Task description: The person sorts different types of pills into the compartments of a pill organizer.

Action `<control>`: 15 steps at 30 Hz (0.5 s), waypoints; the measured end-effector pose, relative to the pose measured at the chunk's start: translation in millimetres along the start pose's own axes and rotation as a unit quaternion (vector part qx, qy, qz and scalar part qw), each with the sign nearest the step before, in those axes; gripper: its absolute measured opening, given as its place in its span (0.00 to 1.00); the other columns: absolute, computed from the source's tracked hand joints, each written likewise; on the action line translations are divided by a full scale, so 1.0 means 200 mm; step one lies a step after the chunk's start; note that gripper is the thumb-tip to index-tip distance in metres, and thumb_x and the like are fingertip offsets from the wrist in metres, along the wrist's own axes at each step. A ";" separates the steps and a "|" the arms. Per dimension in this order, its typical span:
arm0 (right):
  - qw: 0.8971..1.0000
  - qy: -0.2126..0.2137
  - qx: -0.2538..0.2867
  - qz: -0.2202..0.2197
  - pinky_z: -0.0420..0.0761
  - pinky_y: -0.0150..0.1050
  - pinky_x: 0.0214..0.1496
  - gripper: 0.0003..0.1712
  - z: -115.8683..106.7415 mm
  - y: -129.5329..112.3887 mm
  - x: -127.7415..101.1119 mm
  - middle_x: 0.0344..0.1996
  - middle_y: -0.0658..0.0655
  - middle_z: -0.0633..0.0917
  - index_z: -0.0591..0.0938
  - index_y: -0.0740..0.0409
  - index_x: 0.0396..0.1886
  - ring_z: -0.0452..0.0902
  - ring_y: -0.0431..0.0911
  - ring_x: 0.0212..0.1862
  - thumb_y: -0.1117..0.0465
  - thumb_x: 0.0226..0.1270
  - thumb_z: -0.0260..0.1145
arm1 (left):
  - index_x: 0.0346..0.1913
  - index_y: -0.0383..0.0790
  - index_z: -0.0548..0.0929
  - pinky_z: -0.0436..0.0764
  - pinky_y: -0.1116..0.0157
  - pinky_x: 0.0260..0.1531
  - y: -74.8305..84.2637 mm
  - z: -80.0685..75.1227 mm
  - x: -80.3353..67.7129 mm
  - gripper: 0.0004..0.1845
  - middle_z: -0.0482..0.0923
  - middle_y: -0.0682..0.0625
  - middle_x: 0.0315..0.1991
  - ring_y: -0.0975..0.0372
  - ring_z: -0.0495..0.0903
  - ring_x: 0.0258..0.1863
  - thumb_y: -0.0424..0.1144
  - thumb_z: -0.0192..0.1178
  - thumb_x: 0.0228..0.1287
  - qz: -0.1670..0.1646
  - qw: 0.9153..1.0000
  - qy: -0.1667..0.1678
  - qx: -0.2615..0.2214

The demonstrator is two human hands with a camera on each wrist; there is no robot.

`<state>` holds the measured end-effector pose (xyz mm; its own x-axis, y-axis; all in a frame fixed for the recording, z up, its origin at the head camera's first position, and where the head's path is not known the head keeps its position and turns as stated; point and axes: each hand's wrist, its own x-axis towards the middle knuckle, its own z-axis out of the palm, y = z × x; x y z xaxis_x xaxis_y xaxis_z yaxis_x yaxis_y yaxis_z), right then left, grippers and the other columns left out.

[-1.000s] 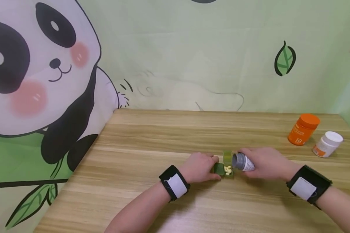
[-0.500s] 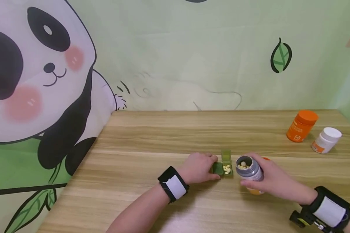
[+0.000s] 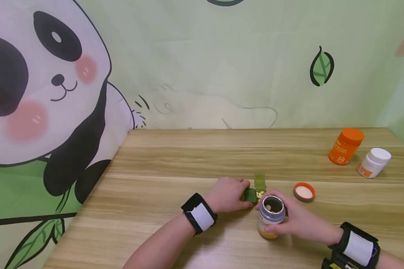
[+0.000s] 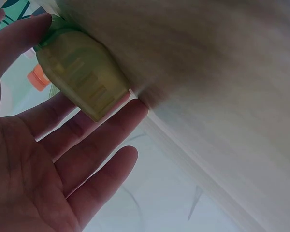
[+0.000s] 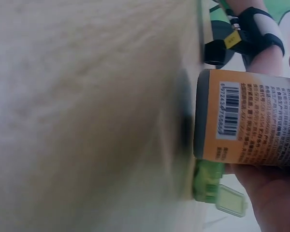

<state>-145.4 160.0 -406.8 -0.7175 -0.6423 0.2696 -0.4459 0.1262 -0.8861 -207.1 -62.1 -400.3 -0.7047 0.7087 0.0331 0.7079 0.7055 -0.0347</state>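
My left hand [image 3: 227, 194] holds a small green pill organizer [image 3: 250, 195] on the table between thumb and fingers. One lid of the pill organizer stands flipped back, and pale yellow tablets [image 3: 259, 194] lie in that compartment. The left wrist view shows the organizer's translucent end [image 4: 87, 75] between thumb and fingertips. Just to its right, my right hand [image 3: 303, 220] grips an uncapped grey pill bottle [image 3: 265, 221], nearly upright, with a tablet visible inside. In the right wrist view its orange label [image 5: 251, 116] with a barcode shows. The bottle partly hides the filled compartment.
A bottle cap [image 3: 304, 192] with an orange rim lies upside down behind my right hand. At the back right stand an orange bottle [image 3: 345, 147] and a white bottle [image 3: 373, 164], both capped. A panda-printed cloth [image 3: 188, 74] hangs behind the wooden table [image 3: 175, 153].
The bottle has gone from tilted beside the organizer to nearly upright, then moved left and nearer to me. The cap on the table has come into sight. My left hand stays in place.
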 end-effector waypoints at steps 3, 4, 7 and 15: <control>1.000 0.006 -0.006 -0.030 0.73 0.32 0.52 0.31 0.01 0.02 0.00 0.47 0.60 0.81 0.71 0.60 0.54 0.77 0.43 0.49 0.67 0.53 0.77 | 0.42 0.45 0.79 0.64 0.72 0.17 0.00 0.01 0.00 0.23 0.70 0.60 0.27 0.69 0.68 0.20 0.61 0.64 0.58 -0.002 1.000 0.002 0.006; 0.999 0.007 -0.011 -0.036 0.73 0.32 0.52 0.32 0.02 0.02 0.00 0.47 0.59 0.81 0.71 0.60 0.54 0.76 0.43 0.49 0.67 0.52 0.77 | 0.42 0.45 0.79 0.64 0.72 0.18 0.00 0.01 0.00 0.23 0.70 0.60 0.27 0.69 0.68 0.20 0.61 0.64 0.58 -0.002 1.000 0.003 0.008; 0.999 0.003 -0.010 -0.033 0.73 0.32 0.52 0.32 0.03 0.02 0.00 0.48 0.58 0.80 0.71 0.59 0.54 0.76 0.43 0.50 0.66 0.52 0.77 | 0.44 0.44 0.79 0.68 0.71 0.20 0.00 0.01 0.00 0.26 0.74 0.59 0.28 0.69 0.71 0.22 0.62 0.65 0.56 -0.003 1.000 0.009 0.007; 0.993 -0.014 -0.116 0.027 0.69 0.33 0.58 0.44 -0.02 -0.01 -0.08 0.58 0.54 0.75 0.65 0.58 0.66 0.70 0.40 0.58 0.54 0.54 0.77 | 0.72 0.41 0.60 0.73 0.62 0.55 -0.08 -0.05 -0.09 0.46 0.72 0.45 0.64 0.57 0.76 0.56 0.64 0.63 0.58 -0.015 0.972 -0.040 -0.230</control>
<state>-134.9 174.0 -408.3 -0.7304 -0.6498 0.2106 -0.5202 0.3293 -0.7880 -205.2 -86.1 -390.7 -0.7134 0.6989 -0.0521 0.6204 0.6643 0.4168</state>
